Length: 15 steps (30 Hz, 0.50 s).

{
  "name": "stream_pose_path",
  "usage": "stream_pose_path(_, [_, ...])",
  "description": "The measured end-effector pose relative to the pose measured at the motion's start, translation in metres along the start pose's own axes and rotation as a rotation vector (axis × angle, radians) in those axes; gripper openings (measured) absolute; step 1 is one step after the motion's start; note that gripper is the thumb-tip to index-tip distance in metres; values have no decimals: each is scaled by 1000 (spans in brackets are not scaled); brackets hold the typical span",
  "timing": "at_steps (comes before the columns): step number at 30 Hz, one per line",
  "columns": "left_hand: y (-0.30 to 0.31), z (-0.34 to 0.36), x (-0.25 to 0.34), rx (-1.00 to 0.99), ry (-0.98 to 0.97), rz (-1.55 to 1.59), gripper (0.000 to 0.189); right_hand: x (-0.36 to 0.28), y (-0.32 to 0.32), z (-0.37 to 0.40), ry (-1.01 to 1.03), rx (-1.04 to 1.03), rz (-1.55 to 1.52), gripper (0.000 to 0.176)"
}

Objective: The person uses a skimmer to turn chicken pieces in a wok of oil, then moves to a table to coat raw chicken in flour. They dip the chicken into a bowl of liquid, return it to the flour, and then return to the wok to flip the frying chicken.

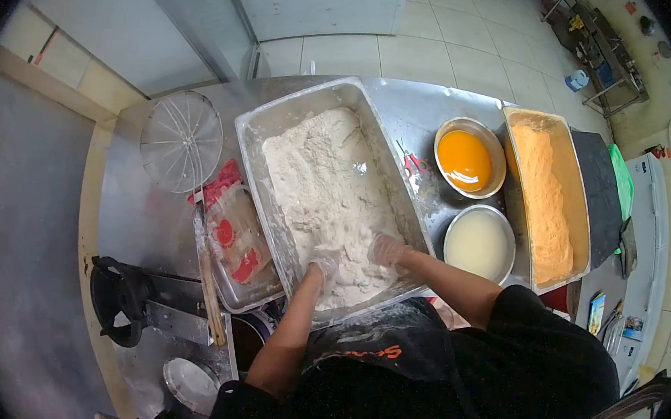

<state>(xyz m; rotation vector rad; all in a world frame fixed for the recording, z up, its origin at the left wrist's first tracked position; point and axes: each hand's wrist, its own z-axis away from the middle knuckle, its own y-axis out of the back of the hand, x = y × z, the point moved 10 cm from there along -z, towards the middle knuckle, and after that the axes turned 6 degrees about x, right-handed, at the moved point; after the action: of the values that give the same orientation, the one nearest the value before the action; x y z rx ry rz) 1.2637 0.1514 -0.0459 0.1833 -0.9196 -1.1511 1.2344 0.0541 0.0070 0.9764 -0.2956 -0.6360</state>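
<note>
Both my hands, left (388,250) and right (324,264), in powdery white flour (324,178), rectangular metal tub (421,229); can't tell grip.

The flour (324,178) is pale, off-white and powdery, spread in a long metal tub (252,169). Relative to that tub, it covers most of the floor, heaped unevenly, with rough clumps toward the end nearest the person wearing the apron.
</note>
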Motion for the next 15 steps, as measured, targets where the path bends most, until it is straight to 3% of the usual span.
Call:
stream_pose_path(5, [72,19,24,256,67,123,52,71,5,39,-542,719,-1098,30])
stream_pose_path(8, [97,40,38,306,88,209,53,72,82,57,-187,503,-1118,42])
stream_pose_path(9, [103,42,41,277,62,193,53,81,99,55,-167,607,-1264,45])
stream_pose_path(12, [98,37,41,154,-37,1,53,86,142,97,-314,470,-1498,46])
stream_pose_path(13, [92,36,41,140,-67,-109,53,95,86,56,-264,452,-1298,47])
stream_pose_path(15, [70,36,37,159,-109,-335,53,108,-45,15,-828,273,-1220,39])
